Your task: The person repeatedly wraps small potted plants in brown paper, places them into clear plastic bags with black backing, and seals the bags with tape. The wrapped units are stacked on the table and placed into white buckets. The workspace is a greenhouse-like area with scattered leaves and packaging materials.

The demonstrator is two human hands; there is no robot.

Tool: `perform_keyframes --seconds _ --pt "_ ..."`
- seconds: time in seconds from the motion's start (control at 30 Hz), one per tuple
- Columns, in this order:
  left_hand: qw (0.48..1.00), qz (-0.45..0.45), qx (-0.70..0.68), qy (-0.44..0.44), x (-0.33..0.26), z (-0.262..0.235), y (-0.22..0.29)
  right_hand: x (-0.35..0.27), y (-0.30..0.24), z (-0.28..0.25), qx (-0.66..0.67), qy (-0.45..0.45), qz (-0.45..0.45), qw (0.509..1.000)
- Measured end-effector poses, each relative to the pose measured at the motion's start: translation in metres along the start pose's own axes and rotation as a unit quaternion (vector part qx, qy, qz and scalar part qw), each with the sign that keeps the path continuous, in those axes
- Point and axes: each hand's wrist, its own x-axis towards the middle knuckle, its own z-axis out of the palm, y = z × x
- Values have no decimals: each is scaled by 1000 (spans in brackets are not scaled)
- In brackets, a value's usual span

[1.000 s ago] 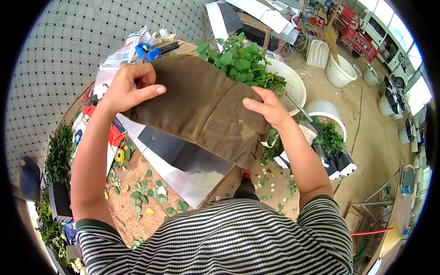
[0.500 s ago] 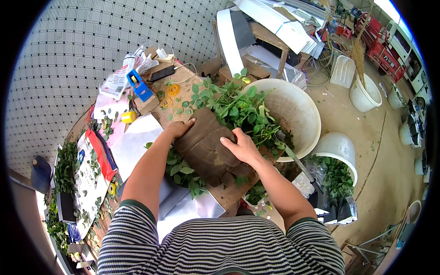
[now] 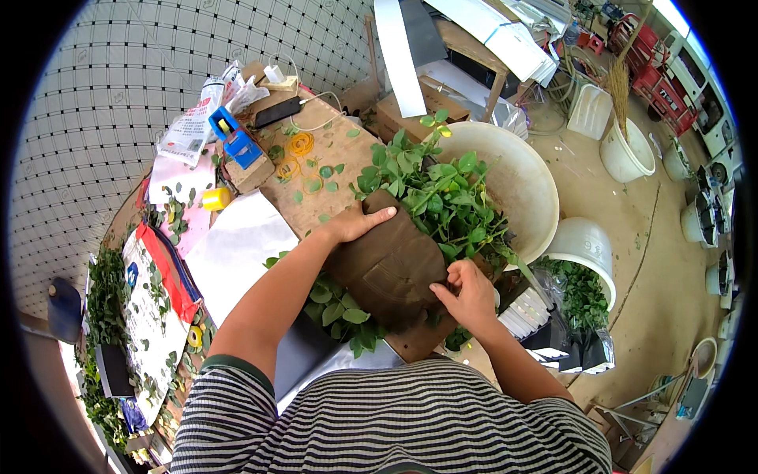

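We are looking down at a cluttered wooden worktop [image 3: 332,158] where a bundle of green leafy cuttings [image 3: 442,189] is lying with a brown paper wrap [image 3: 391,268] folded over its lower half. The bundle is sitting near the worktop's front edge, its leafy tops spilling toward a large white plastic tub [image 3: 521,182] just beside it.

Left hand [image 3: 351,225]: we are seeing it spread fairly wide and flat, palm down, pressing on the upper left edge of the brown paper wrap. Right hand [image 3: 466,296]: fingers are curled narrow, pinching the wrap's lower right edge against the stems beneath.

Handling judgement: the cuttings are looking light, soft and easily bruised; the stems are likely springing apart unless kept pressed. The paper appears thin, somewhat stiff and creasing readily, not slippery, and may tear if pulled hard. We are judging the best hold to be around the wrapped stem end, where the paper covers the stalks, not on the loose leaves.

Nearby: yellow rubber bands [image 3: 300,144] are lying on the bare wood beyond the bundle, a blue tape dispenser [image 3: 235,140] is resting further left, and a smaller white bucket of greenery [image 3: 580,272] is standing on the floor to the right.
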Motion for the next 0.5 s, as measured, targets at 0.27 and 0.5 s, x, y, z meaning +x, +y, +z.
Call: perform_keyframes --seconds 0.27,0.5 --pt "997 -70 -23 -10 14 8 -22 18 -17 76 626 -61 351 694" --pt "897 -133 -379 -182 -18 -12 2 72 -49 88 732 -113 306 598"
